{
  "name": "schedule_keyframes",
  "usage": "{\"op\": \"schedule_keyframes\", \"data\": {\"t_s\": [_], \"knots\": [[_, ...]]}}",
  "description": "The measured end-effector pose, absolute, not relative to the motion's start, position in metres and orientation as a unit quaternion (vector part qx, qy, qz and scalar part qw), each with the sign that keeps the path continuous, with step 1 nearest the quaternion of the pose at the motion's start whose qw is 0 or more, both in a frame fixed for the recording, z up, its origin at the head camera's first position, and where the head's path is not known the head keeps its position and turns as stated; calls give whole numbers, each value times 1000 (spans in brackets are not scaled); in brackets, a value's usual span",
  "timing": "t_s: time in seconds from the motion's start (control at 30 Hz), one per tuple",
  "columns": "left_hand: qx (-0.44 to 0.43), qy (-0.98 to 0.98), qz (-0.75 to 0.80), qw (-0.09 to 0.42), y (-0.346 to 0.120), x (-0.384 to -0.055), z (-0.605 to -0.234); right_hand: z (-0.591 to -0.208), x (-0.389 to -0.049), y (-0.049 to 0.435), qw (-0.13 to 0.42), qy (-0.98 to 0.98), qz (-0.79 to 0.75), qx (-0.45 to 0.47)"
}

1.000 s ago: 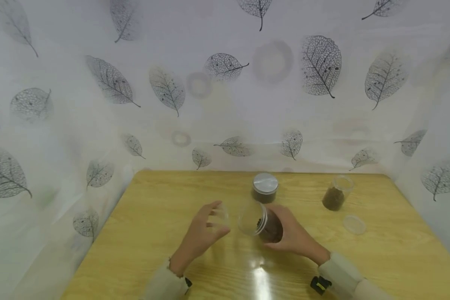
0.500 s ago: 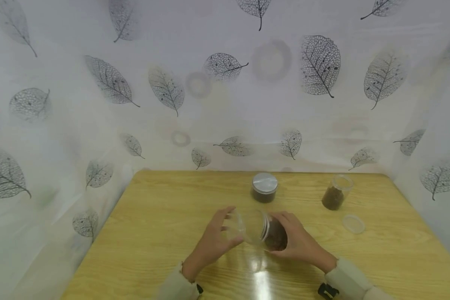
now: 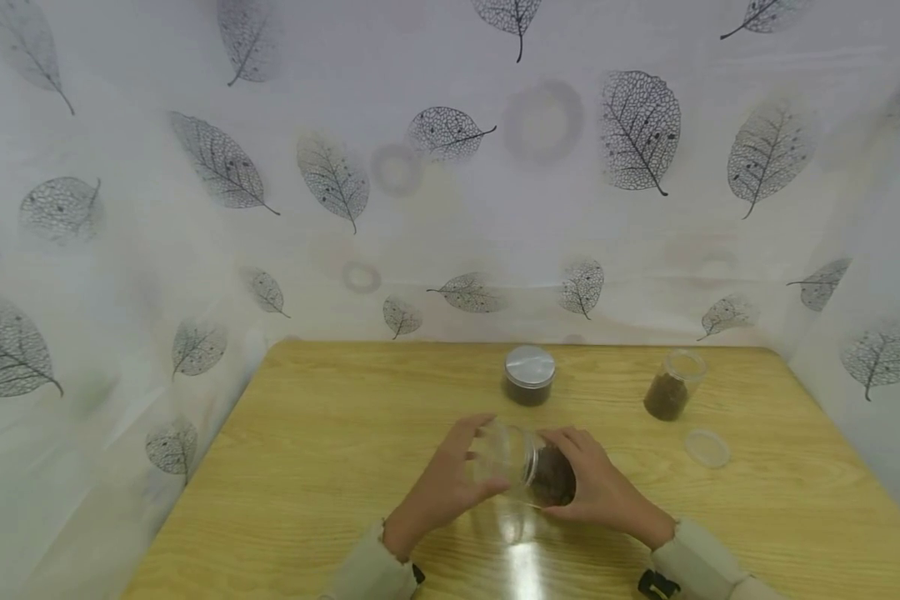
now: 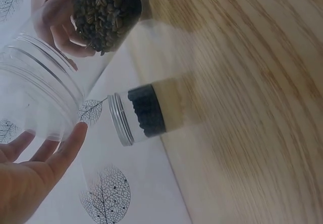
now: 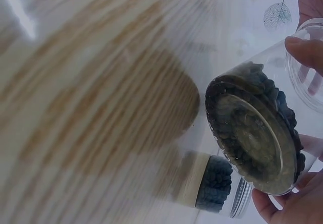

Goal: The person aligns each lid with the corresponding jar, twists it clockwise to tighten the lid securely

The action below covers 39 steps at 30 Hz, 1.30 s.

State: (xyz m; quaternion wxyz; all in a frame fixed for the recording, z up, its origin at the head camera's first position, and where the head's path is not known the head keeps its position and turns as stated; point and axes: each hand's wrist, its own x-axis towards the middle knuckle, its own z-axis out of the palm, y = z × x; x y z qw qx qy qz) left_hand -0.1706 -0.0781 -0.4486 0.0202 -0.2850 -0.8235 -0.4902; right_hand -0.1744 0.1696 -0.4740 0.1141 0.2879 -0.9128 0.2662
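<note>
My right hand [image 3: 596, 487] grips a clear jar [image 3: 553, 477] part-filled with coffee beans, tilted so its mouth faces left. In the left wrist view the coffee beans [image 4: 108, 14] are gathered towards its base. Opposite, the left hand [image 3: 450, 479] holds a clear lid [image 4: 43, 108] by its edge, thumb and fingers spread round it. Lid and jar mouth overlap in the head view, and the threaded rim shows through the clear plastic. From the right wrist, the jar's round base [image 5: 255, 133] appears, close over the wooden table.
Behind the hands stands a jar [image 3: 528, 379] with a silver lid and dark contents. At the back right is an uncovered clear jar [image 3: 671, 392] with brown contents. A clear disc-shaped lid [image 3: 707, 448] lies near it on the wooden table [image 3: 330, 417]. Leaf-printed cloth surrounds the table.
The left hand has moved right with the clear lid, up to the jar mouth. The right hand has shifted slightly right and nearer with the jar.
</note>
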Motion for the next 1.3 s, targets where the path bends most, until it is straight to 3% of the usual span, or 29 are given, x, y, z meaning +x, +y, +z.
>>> {"op": "schedule_keyframes", "data": {"t_s": [0.93, 1.3], "knots": [[-287, -870, -400, 5, -64, -174, -443, -476, -174, 170, 116, -910, 267, 295], [-290, -887, -358, 31, -61, -174, -438, -473, -171, 168, 113, -915, 265, 284]]}}
